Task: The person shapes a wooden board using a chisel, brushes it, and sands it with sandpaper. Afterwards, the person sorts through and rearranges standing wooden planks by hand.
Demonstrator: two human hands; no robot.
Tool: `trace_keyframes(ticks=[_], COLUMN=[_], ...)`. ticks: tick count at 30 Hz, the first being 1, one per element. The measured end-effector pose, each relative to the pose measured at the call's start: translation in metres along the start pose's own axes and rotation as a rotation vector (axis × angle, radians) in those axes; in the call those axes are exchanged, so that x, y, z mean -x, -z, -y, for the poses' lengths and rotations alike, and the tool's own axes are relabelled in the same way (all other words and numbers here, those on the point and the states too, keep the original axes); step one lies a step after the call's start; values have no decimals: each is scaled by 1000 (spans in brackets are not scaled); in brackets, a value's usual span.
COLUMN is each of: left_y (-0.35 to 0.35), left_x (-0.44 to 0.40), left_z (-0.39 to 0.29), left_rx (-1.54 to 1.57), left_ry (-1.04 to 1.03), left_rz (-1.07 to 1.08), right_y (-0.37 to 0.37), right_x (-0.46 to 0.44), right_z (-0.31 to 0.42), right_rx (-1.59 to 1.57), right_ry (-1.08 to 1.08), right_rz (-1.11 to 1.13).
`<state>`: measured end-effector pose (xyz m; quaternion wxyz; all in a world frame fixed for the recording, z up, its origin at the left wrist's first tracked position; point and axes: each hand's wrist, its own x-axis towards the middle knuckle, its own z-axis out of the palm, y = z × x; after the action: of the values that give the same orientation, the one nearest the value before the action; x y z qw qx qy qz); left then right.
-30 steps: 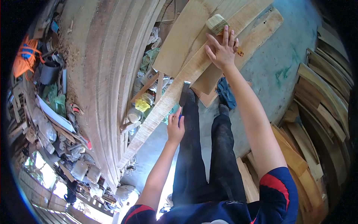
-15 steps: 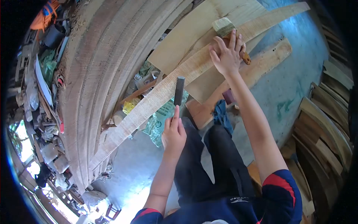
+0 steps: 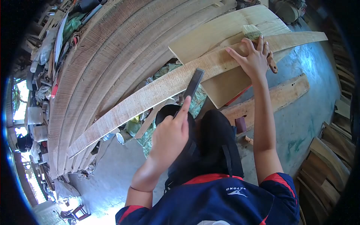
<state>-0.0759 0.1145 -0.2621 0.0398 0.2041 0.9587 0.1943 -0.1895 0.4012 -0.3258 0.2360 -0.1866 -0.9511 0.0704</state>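
Note:
My left hand (image 3: pixel 170 135) is closed around the handle of a flat dark metal tool (image 3: pixel 194 83), index finger stretched along it. The tool's far end lies over a long curved wooden strip (image 3: pixel 150 98). My right hand (image 3: pixel 255 60) rests with spread fingers near the strip's right part, over a brush (image 3: pixel 251 31) with pale bristles and an orange-brown handle. Whether the fingers grip that brush is hard to see. Beneath the strip are a wide light board (image 3: pixel 210 35) and a brown panel (image 3: pixel 227 88).
Curved planks (image 3: pixel 112 48) are stacked at the left. A rough board (image 3: pixel 277 98) and a maroon block (image 3: pixel 240 124) lie on the floor by my knees. More wood pieces (image 3: pixel 330 153) stand at the right. Green plastic (image 3: pixel 144 140) lies below the strip.
My left hand and the tool have risen toward the strip, with the tool now tilted right. My knees have bent up and the view has shifted. My right hand stays by the brush.

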Motion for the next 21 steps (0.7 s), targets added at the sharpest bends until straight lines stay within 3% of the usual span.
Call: trace_keyframes(ticks=[6, 7, 8, 9, 10, 13, 15, 16, 17, 20, 21], left_y=[4, 5, 3, 4, 13, 19, -6, -17, -23, -35, -38], left_x=[-7, -1, 2, 2, 6, 9, 8, 5, 2, -23, -40], left_z=[-22, -22, -22, -24, -27, -24, -16, -14, -14, -18, -20], left_rx=[-56, 10, 122, 233, 388, 461, 416, 386, 369, -53, 69], left_ry=[80, 109, 27, -54, -11, -243, -450, -544, -626, -878, -1002], left_rz=[84, 108, -2, -121, -6, 101, 48, 25, -37, -502, -472], right_y=[-13, -15, -18, -14, -10, -11, -21, -23, -24, -24, -25], right_x=[-7, -6, -5, -5, -6, -12, -19, -18, -17, -12, -13], right_z=[-1, -1, -1, 5, 11, 29, 35, 38, 39, 38, 38], right_rx=[-58, -124, -215, -211, -217, -338, -646, -528, -531, -276, -280], right_ry=[16, 47, 202, 210, 313, 496, 538, 557, 560, 610, 617], right_rz=[10, -27, -184, -177, -192, -180, 93, 24, 24, 54, 51])
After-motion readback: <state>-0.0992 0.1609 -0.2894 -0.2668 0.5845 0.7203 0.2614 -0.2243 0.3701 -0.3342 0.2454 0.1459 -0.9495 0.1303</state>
